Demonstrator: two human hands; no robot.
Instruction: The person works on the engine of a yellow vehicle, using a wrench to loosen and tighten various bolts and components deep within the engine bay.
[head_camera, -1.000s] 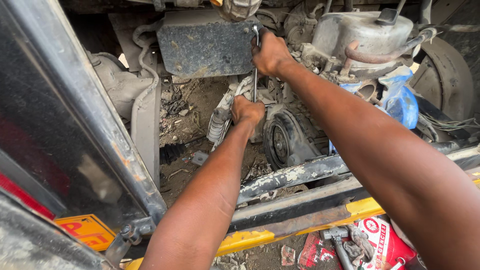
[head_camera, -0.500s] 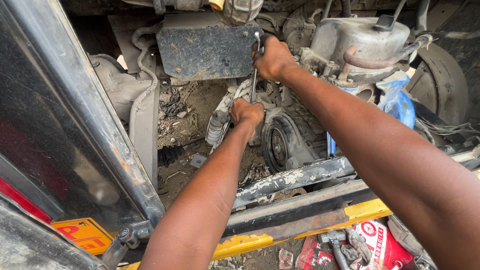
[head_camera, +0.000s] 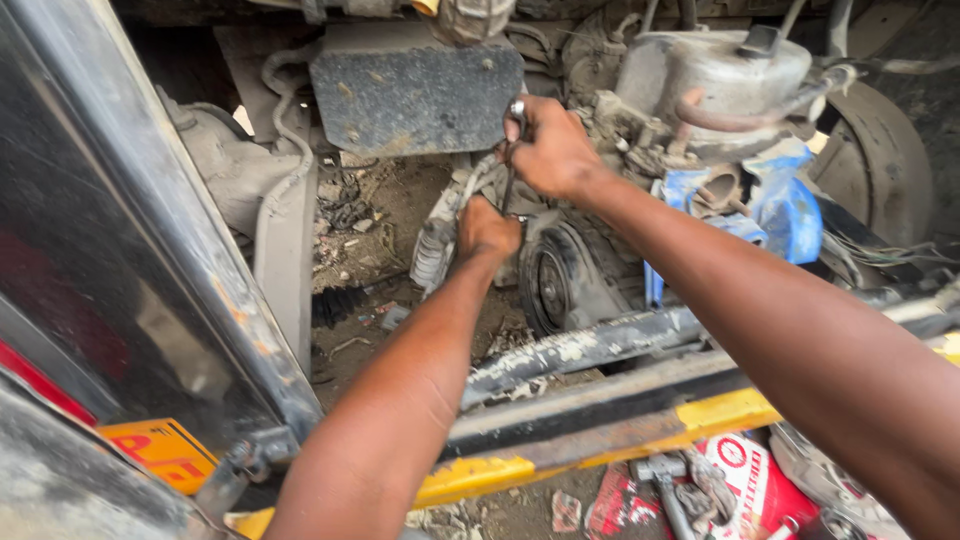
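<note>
Both arms reach deep into the engine bay. The right hand (head_camera: 548, 150) is clenched round the top of a slim metal wrench (head_camera: 511, 160), and the left hand (head_camera: 487, 228) sits just below it, closed around the lower end of the same tool. The wrench stands nearly upright between the two fists, just in front of the dark flat plate (head_camera: 415, 95).

Risk here, as I read it: everything is coated in grime, so the wrench could slip off its fastener, and the knuckles would run straight into the pulley (head_camera: 552, 288) right beside the left hand, or the plate's edge above it. Both fists are stacked on one thin shaft, so a sudden release would throw them together.

Hard to see: the fastener itself is hidden behind the left hand, and I can't tell what the tool's lower end engages. The grey canister (head_camera: 722, 75) beyond the right hand is cut off at the top. Tools near the red packet (head_camera: 755, 490), under the right forearm, are only partly in frame.
</note>
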